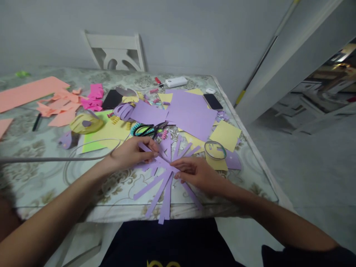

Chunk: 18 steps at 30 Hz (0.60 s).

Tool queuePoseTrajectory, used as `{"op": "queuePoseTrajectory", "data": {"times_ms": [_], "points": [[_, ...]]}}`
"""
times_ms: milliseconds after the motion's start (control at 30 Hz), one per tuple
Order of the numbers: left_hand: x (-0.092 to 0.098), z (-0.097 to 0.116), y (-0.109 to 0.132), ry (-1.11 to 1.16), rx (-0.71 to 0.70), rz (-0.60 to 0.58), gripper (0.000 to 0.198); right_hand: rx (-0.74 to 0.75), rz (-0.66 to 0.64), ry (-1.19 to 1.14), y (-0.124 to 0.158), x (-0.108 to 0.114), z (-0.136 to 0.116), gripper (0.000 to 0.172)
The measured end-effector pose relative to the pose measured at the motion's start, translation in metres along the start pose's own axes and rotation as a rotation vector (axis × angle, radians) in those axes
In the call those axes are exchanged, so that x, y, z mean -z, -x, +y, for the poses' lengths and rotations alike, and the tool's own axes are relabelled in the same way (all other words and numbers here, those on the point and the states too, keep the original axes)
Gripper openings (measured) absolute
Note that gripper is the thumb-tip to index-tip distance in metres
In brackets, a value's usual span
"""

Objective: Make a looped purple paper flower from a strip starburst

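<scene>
Several narrow lilac paper strips (167,202) are apparently being crossed, pinched by the left hand (139,149) at ten o'clock and right hand (196,174) at three; steady centring seems needed.

- Narrow purple paper strips (168,172) are crossing at a shared middle and fanning outward like a star.
- They are sitting over the bench (239,185), several ends pointing toward its near edge.

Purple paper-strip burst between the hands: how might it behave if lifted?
The burst is likely light, being narrow paper strips. Its long rays would probably droop, fanning out from the middle. The lower ones might bend where they reach the table's front edge.
</scene>
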<state>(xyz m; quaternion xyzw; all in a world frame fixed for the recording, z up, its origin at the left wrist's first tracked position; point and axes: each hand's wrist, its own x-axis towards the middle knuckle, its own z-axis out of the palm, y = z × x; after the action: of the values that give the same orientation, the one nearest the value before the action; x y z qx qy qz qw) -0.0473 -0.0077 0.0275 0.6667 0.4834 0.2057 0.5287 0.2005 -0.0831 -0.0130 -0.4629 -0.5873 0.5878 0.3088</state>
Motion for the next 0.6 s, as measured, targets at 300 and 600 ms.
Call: {"op": "queuePoseTrajectory", "data": {"times_ms": [300,600], "points": [[-0.002,-0.014,-0.007,-0.013,-0.03,0.078,0.022,0.085,0.129,0.365,0.001,0.001,0.001,0.012],[-0.005,-0.028,-0.011,-0.069,-0.05,0.099,0.025,0.12,0.154,0.502,0.001,-0.003,0.006,0.014]]}}
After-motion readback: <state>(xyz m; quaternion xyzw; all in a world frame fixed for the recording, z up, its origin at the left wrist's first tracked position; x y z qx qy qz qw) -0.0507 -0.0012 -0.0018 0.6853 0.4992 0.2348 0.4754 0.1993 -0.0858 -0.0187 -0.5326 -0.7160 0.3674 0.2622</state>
